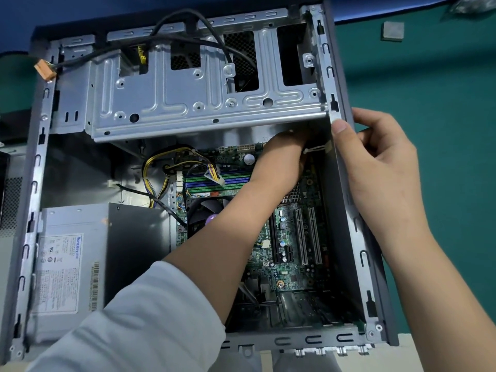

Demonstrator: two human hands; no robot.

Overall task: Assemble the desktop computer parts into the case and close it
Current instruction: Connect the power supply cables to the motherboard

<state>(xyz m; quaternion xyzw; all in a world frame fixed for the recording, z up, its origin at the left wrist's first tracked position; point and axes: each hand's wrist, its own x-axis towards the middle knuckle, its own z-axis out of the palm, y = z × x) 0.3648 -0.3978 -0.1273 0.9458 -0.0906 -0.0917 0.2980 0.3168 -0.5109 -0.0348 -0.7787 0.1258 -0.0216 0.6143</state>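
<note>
The open grey computer case (pixel 35 183) lies on its side. Inside are the green motherboard (pixel 290 237), the silver power supply (pixel 67 264) at the lower left and the metal drive cage (pixel 188 98) across the top. My left hand (pixel 281 159) reaches in over the board to just under the drive cage. There it pinches a small white connector (pixel 319 149) beside the right wall, with its fingertips partly hidden. My right hand (pixel 381 167) grips the case's right wall, thumb over the rim.
A black cable with an orange plug (pixel 44 71) hangs over the case's upper left corner. Yellow and black supply wires end in a loose white plug (pixel 218 180) over the memory sticks. The dark CPU fan (pixel 204 213) sits beneath my forearm. A small grey square (pixel 393 30) lies on the green mat.
</note>
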